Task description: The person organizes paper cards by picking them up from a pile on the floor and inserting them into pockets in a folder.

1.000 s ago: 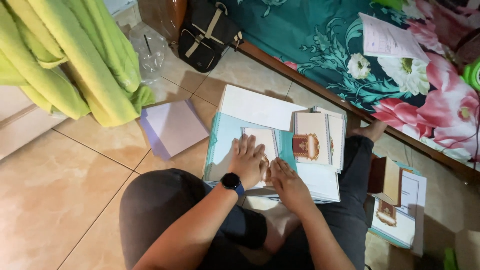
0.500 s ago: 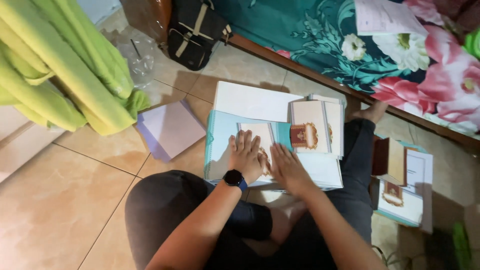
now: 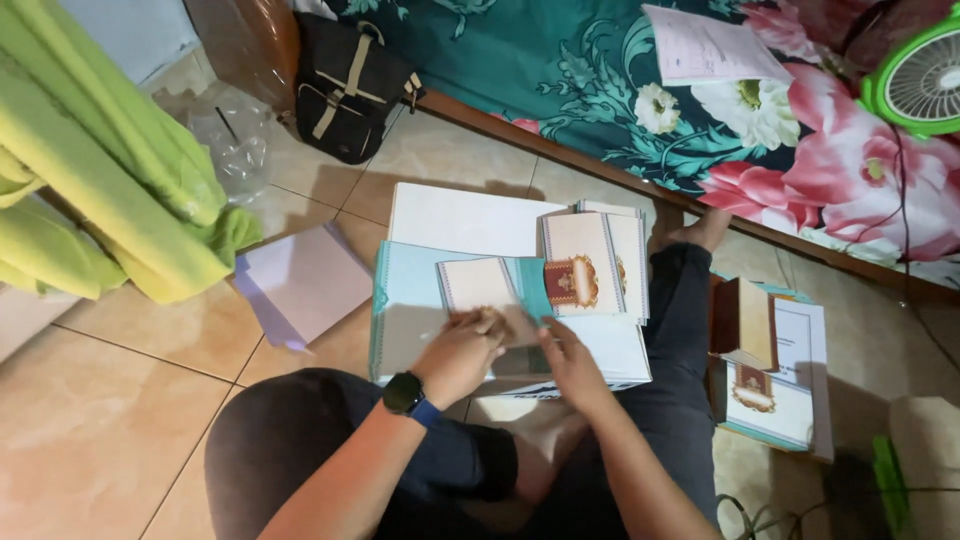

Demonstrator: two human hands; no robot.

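Note:
I sit on a tiled floor with a stack of pale teal and white card sheets (image 3: 405,300) in front of my knees. My left hand (image 3: 460,350), with a black watch on a blue strap at the wrist, presses on a folded cream card (image 3: 478,284) on top of the stack, fingers curled on its lower edge. My right hand (image 3: 568,358) lies flat beside it on the same card's teal flap. Just beyond stand a pile of cream cards with a red and gold ornament (image 3: 590,265) and a white sheet (image 3: 460,215).
A lilac paper (image 3: 300,280) lies on the tiles at left near yellow-green cloth (image 3: 110,190). A black bag (image 3: 350,85) and clear plastic sit behind. More cards and a brown box (image 3: 770,360) lie at right. A floral bedsheet (image 3: 700,120) and green fan (image 3: 920,80) are behind.
The view has shifted slightly. Both hands have moved down toward the near edge of the folded card and sit closer together on it.

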